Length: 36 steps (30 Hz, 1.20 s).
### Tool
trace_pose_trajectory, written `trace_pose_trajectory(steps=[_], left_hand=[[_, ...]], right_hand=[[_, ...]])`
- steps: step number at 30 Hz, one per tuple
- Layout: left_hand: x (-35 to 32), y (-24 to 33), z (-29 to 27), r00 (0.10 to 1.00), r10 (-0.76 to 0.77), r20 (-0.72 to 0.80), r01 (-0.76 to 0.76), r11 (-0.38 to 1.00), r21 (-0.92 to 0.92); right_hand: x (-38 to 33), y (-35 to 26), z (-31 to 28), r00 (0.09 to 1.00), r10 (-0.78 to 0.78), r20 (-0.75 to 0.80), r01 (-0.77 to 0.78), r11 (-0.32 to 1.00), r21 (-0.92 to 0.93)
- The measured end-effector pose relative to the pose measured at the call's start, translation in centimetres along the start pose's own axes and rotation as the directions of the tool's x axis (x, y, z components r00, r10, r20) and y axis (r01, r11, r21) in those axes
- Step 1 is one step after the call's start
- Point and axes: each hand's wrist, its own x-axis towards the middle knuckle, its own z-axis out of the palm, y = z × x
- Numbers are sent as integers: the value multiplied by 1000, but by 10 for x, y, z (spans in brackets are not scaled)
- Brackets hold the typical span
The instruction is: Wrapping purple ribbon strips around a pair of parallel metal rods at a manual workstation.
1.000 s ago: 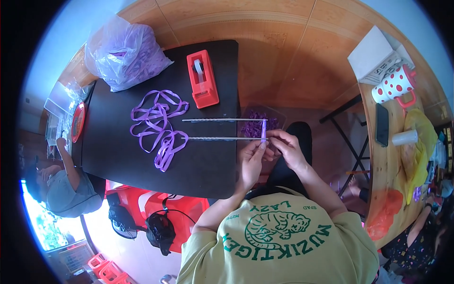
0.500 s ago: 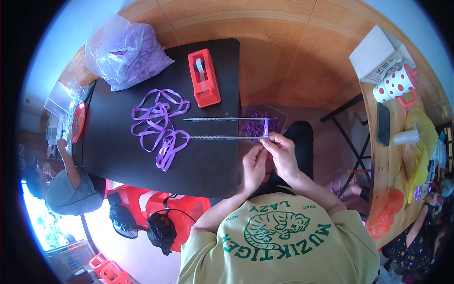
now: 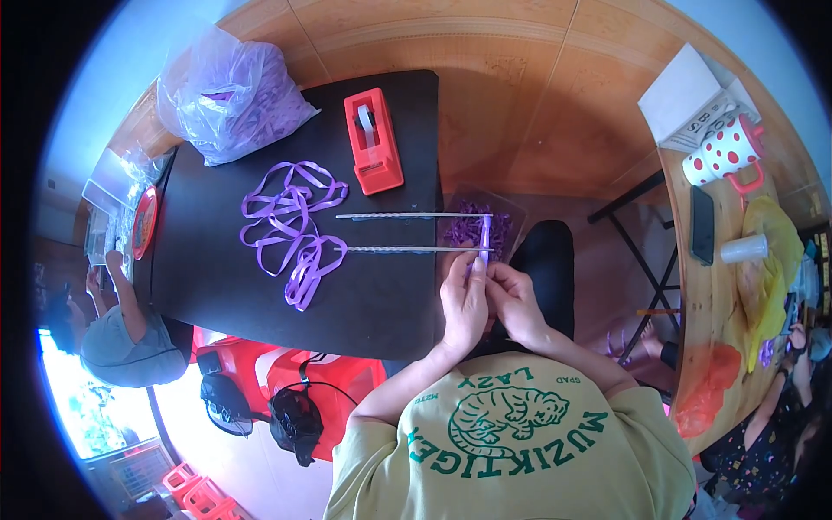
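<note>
Two thin twisted metal rods, the far rod [image 3: 390, 215] and the near rod [image 3: 390, 250], lie side by side on the dark table and stick out past its right edge. A purple ribbon strip [image 3: 486, 232] spans their tips. My left hand [image 3: 464, 299] pinches this ribbon beside the near rod's tip, thumb on top. Close against it, my right hand [image 3: 517, 303] is closed with its fingertips at the ribbon's lower part; what exactly lies between them is partly hidden. A loose tangle of purple ribbon [image 3: 299, 225] rests on the table to the left.
A red tape dispenser [image 3: 374, 143] and a plastic bag of purple ribbon [image 3: 234, 104] stand farther back. Below the rod tips sits a clear container [image 3: 511, 212] with purple pieces. At right, a wooden table [image 3: 702, 303] carries a dotted mug [image 3: 726, 156] and phone [image 3: 702, 227]. Other people sit left and right.
My left hand has moved up to the near rod and now pinches the ribbon there. My right hand has dropped from the rod tip to just below it.
</note>
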Motion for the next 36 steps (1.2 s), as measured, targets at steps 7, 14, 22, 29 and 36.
trace_pose_trajectory(steps=[7,14,22,29,36], left_hand=[[-3,2,5,965,-245,94,262,900,-348],[-1,4,3,958,-276,76,286,898,-335],[-1,2,5,959,-280,36,274,893,-358],[-3,0,-2,965,-234,121,254,950,-182],[-4,11,-3,977,-156,147,178,973,-149]], right_hand=[[-8,-2,-5,1000,-12,-10,12,999,45],[-7,-7,1,1000,-15,-6,15,998,66],[-13,-18,1,951,-302,70,305,874,-379],[8,-37,-22,516,-822,240,569,120,-813],[29,-40,-26,373,-770,518,639,-192,-745]])
